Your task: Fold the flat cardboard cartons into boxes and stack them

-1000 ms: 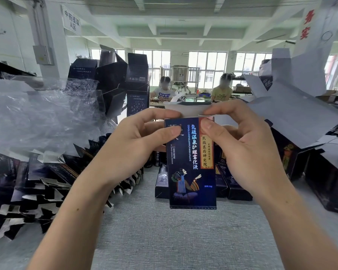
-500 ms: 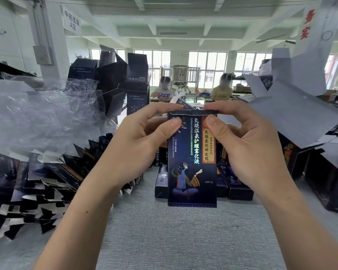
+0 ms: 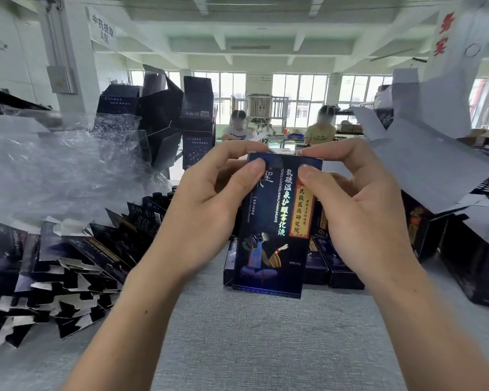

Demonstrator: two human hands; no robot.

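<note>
A dark blue carton [image 3: 271, 244] with gold lettering and a seated figure stands upright in mid-air over the grey table [image 3: 237, 334], tilted slightly. My left hand [image 3: 206, 204] grips its upper left side, thumb on the front and fingers over the top edge. Gripping the upper right side is my right hand [image 3: 359, 210], its thumb on the front, forefinger pressing along the top. The top flap lies closed. A heap of flat dark cartons [image 3: 54, 266] lies at the left. Folded boxes [image 3: 333, 266] lie on the table behind the held carton.
Crumpled clear plastic wrap [image 3: 45, 170] covers the left stack. Opened dark boxes [image 3: 167, 119] are piled at the back left, and white-backed cartons [image 3: 429, 159] and dark boxes crowd the right. Two people sit at a far table.
The white top flap that stood up has been folded down and shut. The carton now leans a little to the right, and both hands sit lower on its top.
</note>
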